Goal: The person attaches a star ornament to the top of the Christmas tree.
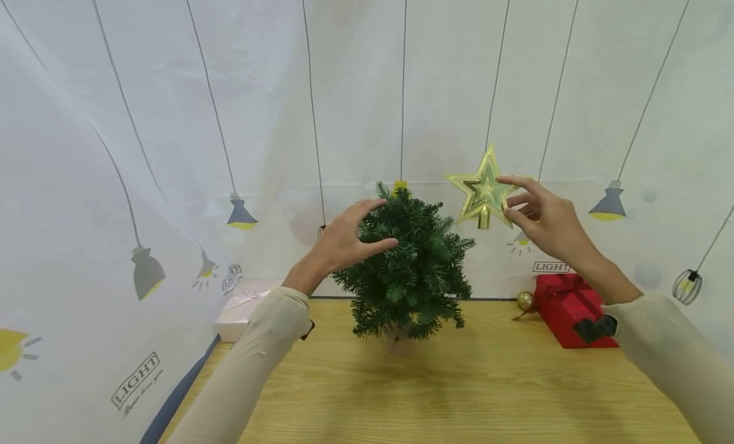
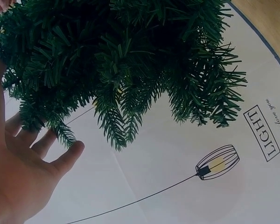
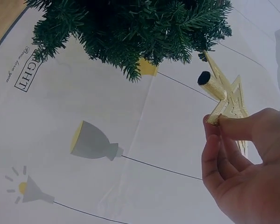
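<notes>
A small green artificial Christmas tree stands upright in a pale base on the table. At its upper left is my left hand, thumb and fingers spread apart beside the branches. In the left wrist view some fingers of that hand pass behind a hanging sprig. My right hand pinches a gold star tree topper by its right-hand points, to the right of the tree's top. The star's hollow socket shows in the right wrist view, its dark opening turned toward the tree side.
A red gift box with a dark ribbon sits at the table's back right, with a gold ball ornament beside it. A pale pink box stands at the back left. Behind hangs a white cloth printed with lamps.
</notes>
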Demonstrator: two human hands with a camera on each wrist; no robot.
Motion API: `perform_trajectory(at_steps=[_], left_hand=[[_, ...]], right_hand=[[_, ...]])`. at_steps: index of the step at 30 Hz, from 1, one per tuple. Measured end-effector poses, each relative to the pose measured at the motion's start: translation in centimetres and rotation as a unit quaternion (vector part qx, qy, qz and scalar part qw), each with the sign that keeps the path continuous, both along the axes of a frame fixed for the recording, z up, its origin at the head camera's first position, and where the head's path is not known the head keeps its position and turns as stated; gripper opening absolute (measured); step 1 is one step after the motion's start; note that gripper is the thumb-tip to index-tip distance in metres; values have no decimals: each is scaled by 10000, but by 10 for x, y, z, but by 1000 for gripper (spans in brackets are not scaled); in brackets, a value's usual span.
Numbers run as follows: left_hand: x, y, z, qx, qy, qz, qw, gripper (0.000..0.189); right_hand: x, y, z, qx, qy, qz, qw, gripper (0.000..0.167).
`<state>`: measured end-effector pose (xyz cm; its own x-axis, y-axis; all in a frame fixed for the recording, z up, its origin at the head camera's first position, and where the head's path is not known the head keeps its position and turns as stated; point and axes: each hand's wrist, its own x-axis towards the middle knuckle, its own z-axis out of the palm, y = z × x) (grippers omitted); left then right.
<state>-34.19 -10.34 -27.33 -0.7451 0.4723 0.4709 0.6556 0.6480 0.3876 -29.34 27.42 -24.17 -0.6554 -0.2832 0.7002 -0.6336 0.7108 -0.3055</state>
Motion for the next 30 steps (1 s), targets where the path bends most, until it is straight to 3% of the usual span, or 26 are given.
perform_trajectory(at_steps=[8, 30], left_hand=[[-1, 0, 0, 9, 2, 7, 10000, 88], [0, 0, 2, -29, -17, 4, 10000, 88]], right_hand=[[-5, -14, 5, -240, 546, 189, 9980, 62], [-28, -49, 18, -558, 619, 610, 9946, 60]])
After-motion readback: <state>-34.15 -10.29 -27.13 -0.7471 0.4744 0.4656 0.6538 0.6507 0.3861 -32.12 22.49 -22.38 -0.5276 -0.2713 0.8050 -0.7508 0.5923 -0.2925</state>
